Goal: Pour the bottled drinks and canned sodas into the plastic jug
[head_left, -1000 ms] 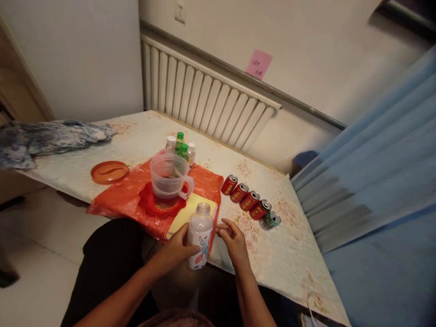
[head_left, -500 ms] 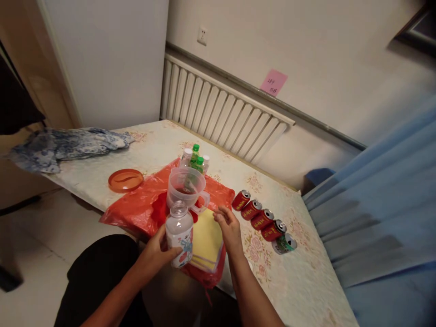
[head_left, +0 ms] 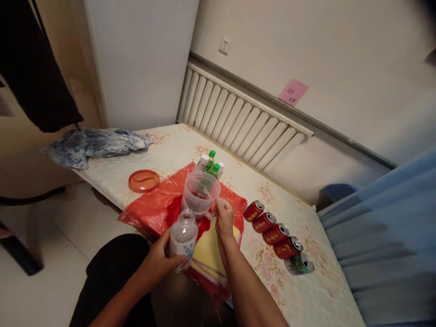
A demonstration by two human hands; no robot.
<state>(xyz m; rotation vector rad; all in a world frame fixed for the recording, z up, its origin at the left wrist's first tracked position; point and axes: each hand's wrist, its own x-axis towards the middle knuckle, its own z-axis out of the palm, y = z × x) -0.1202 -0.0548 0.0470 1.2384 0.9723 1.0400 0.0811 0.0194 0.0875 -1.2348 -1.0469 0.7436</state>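
My left hand [head_left: 163, 254] is wrapped round an uncapped clear bottle [head_left: 184, 236] with a flowery label, held upright near the table's front edge. Just beyond it stands a translucent plastic measuring jug [head_left: 200, 193] with a little dark liquid at its bottom. My right hand [head_left: 224, 217] is closed round the jug's handle, which its fingers mostly hide. Under the jug lies a red plastic bag [head_left: 146, 213], and yellow cloths or sheets [head_left: 207, 254] lie on the bag below my right wrist.
Several opened cans [head_left: 275, 234] stand in a slanting row at the right. Behind the jug are small bottles with green and white caps [head_left: 215, 169]. An orange lid [head_left: 143, 180] and a bunched blue-and-white cloth [head_left: 109, 145] lie leftward. A radiator [head_left: 238, 113] runs along the wall.
My right hand has moved from beside the jug onto its handle and closed. My left hand still holds the bottle. The view has shifted, so the scene sits further right.
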